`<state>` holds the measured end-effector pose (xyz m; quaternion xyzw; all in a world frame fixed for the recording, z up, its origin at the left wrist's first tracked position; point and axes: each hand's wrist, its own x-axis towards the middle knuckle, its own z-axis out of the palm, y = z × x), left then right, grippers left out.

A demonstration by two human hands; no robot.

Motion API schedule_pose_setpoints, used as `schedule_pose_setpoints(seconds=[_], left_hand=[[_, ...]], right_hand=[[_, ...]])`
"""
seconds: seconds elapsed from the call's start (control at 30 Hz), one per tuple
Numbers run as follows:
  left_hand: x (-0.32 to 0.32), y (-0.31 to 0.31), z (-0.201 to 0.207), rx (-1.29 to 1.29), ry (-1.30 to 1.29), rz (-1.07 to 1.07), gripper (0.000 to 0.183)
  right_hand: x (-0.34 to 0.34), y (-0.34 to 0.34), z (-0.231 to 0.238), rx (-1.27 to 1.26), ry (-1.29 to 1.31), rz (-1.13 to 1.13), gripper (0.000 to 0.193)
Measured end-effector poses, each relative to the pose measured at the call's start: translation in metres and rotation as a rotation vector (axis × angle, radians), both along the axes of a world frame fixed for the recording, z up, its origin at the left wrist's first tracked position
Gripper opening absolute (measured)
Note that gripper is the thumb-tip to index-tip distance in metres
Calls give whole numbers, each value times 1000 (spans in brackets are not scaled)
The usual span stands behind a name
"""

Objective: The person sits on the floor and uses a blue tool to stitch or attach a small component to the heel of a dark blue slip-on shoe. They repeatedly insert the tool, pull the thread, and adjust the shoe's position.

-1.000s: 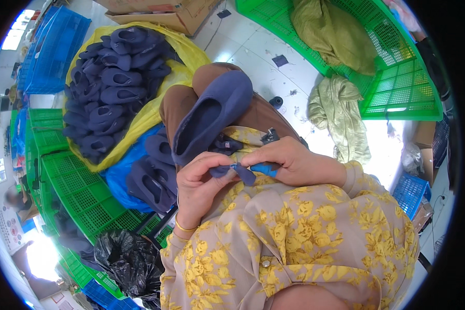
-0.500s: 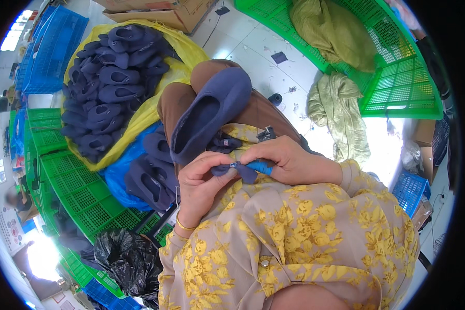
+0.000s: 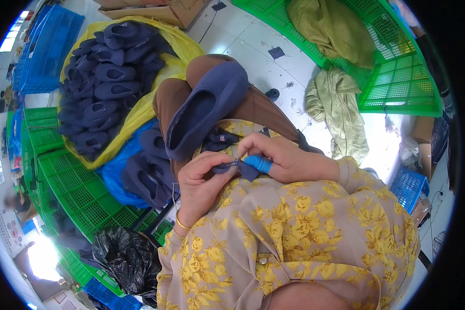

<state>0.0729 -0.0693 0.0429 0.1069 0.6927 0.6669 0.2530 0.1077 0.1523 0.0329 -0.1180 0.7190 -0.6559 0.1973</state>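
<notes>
My left hand (image 3: 200, 181), with a gold bracelet at the wrist, pinches a small strip of dark blue fabric (image 3: 249, 171) between thumb and fingers. Close against it, my right hand (image 3: 289, 159) has its thumb and bent forefinger together at the strip's edge. Whatever lies between those fingertips is too small to make out. Blue tape (image 3: 259, 164) wraps the right thumb. A dark blue slip-on shoe (image 3: 206, 111) rests across my lap, its opening facing up. More small dark fabric pieces (image 3: 221, 138) lie on my lap just beyond my hands.
A yellow sack (image 3: 183, 51) at the far left bulges with dark blue shoes (image 3: 115, 90). More shoes (image 3: 147, 178) sit on blue plastic beside my left knee. Green crates (image 3: 82, 191) stand at left, another green crate (image 3: 398, 90) at far right. A black bag (image 3: 124, 256) is near left.
My right forefinger has lifted and bent more, with the taped thumb now showing more fully. My left hand keeps its pinch on the strip. The whole view has shifted slightly.
</notes>
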Motion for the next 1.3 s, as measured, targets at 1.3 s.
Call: schedule_pose_setpoints(seconds=[1.3], left_hand=[[-34, 14, -4, -167, -110, -70, 11]], right_hand=[[-6, 227, 65, 477, 1015, -1760, 10]])
